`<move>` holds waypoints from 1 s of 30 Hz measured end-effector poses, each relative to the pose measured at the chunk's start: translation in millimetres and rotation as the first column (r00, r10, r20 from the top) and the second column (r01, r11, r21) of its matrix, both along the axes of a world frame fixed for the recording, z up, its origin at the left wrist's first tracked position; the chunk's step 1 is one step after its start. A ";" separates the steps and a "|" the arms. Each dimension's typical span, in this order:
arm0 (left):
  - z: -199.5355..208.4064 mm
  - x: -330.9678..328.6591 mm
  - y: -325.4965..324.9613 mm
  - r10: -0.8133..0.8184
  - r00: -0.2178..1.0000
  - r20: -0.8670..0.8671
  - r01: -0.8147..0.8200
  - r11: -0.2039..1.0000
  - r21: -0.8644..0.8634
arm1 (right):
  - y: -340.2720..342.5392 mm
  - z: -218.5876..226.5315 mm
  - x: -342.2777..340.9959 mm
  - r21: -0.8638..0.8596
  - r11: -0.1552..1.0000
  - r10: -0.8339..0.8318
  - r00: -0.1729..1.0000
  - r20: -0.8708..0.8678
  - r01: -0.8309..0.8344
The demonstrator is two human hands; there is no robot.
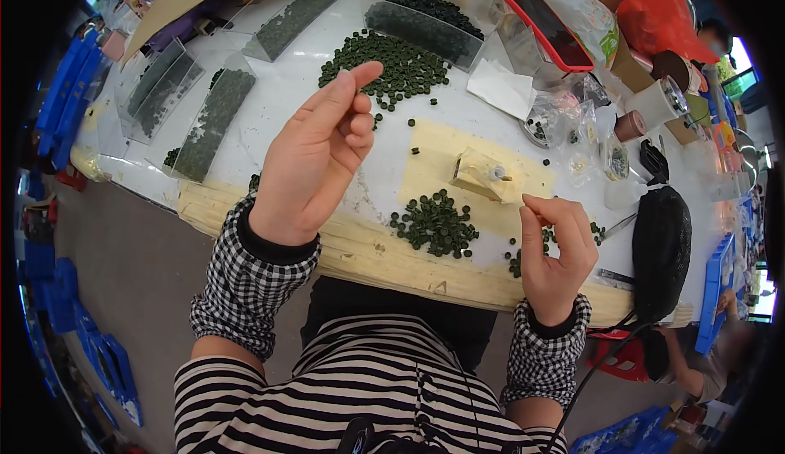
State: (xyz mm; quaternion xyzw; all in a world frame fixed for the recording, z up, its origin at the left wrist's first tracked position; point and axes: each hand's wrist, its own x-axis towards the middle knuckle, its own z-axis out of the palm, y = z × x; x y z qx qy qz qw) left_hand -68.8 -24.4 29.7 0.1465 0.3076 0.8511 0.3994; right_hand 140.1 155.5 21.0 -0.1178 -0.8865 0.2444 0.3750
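My left hand [315,155] is raised over the table's near left part, just short of a big pile of small dark green round pieces [384,65]. Its thumb presses against the index finger while the other fingers curl in; anything pinched there is too small to make out. Lower at the right, my right hand [560,253] has its thumb and index fingertips together, beside a tape-wrapped block [486,174] with a short metal pin. Whatever that pinch may hold is not visible. A smaller heap of green pieces [435,223] lies between my hands, with more pieces partly behind the right fingers.
Clear bins of green pieces stand at the far left [214,123] and back [425,33]. A red-cased phone [546,29], white tissue [500,87] and small plastic bags crowd the right. A black pouch [662,249] with a cable lies near the right edge. Other people are at the right.
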 end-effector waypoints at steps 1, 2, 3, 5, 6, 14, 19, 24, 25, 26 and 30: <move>1.8 8.2 6.7 -0.007 1.000 0.004 0.007 0.999 -0.042 | 0.8 1.3 -0.3 -0.013 1.000 -0.019 1.000 0.010 0.019; 3.0 14.9 12.6 -0.014 1.000 0.007 0.015 0.996 -0.084 | 2.6 3.6 -2.4 -0.026 0.999 -0.037 0.999 0.020 0.038; -0.3 19.0 17.2 -0.078 0.997 0.000 0.078 0.993 -0.093 | 4.6 5.9 -4.9 -0.039 0.998 -0.056 0.998 0.030 0.057; -1.7 29.7 27.7 -0.164 0.986 0.037 0.168 0.978 -0.122 | 9.3 10.2 -12.4 0.025 0.999 -0.048 0.997 0.057 0.046; -1.5 35.7 32.4 -0.206 0.977 0.057 0.212 0.968 -0.135 | 11.3 11.8 -16.3 0.057 0.998 -0.044 0.996 0.071 0.040; -19.7 39.8 39.7 -0.364 0.920 0.148 0.375 0.926 -0.052 | 13.9 7.7 -28.4 0.025 0.998 0.052 0.996 0.075 -0.054; -17.6 44.1 39.4 -0.341 0.931 0.131 0.359 0.919 -0.161 | 5.6 26.4 -19.9 0.038 0.997 -0.063 0.991 -0.117 0.068; -15.8 47.5 37.3 -0.340 0.934 0.111 0.356 0.918 -0.174 | 1.2 24.8 -20.9 -0.168 0.985 0.005 0.971 -0.239 -0.047; -17.0 47.1 37.1 -0.348 0.931 0.113 0.363 0.917 -0.166 | 0.3 20.5 -21.6 -0.233 0.969 0.020 0.967 -0.253 -0.082; -17.8 46.5 37.0 -0.355 0.928 0.115 0.370 0.916 -0.158 | -0.8 14.5 -22.5 -0.296 0.948 0.035 0.963 -0.268 -0.117; -16.9 46.2 37.2 -0.406 0.906 0.120 0.419 0.900 -0.121 | -6.9 10.0 -25.1 -0.419 0.883 0.091 0.953 -0.290 -0.212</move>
